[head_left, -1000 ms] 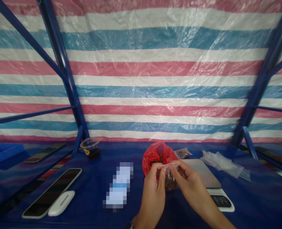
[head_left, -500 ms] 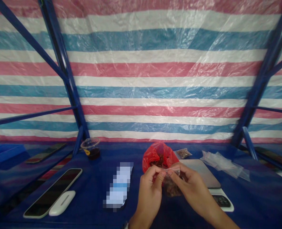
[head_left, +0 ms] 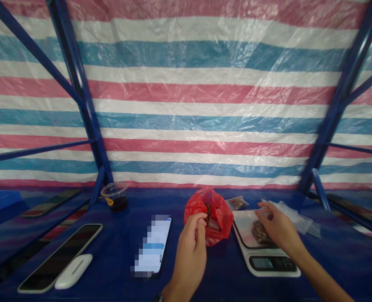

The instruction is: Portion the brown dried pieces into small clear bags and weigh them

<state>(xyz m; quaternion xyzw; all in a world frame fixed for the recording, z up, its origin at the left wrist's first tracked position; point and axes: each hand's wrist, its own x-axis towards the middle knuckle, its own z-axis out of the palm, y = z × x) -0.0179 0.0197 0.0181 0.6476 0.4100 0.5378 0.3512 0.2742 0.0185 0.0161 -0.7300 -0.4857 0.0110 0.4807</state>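
Note:
My left hand (head_left: pixel 192 245) is in front of the red plastic bag (head_left: pixel 223 209), with its fingers curled together and nothing visible in them. Inside the bag are brown dried pieces (head_left: pixel 209 209) and a pale object (head_left: pixel 213 225) that I cannot make out clearly. Over on the right, my right hand (head_left: pixel 277 226) reaches across the kitchen scale (head_left: pixel 242 228), fingers apart. A small clear bag of brown pieces (head_left: pixel 260 233) lies on the scale's plate, partly covered by that hand. The scale's display (head_left: pixel 263 263) faces me, too dim to read.
Behind the scale lie another small filled bag (head_left: pixel 238 203) and several flat clear bags (head_left: pixel 302 220). To the left are a lit phone (head_left: pixel 156 243), a dark-screened phone (head_left: pixel 61 258), a white case (head_left: pixel 74 272) and a cup of dark liquid (head_left: pixel 118 201). Blue posts (head_left: pixel 85 113) frame the table.
Both hands were together on the small filled bag over the table. Now they are apart, the filled bag is on the scale, and my left hand is by the red bag.

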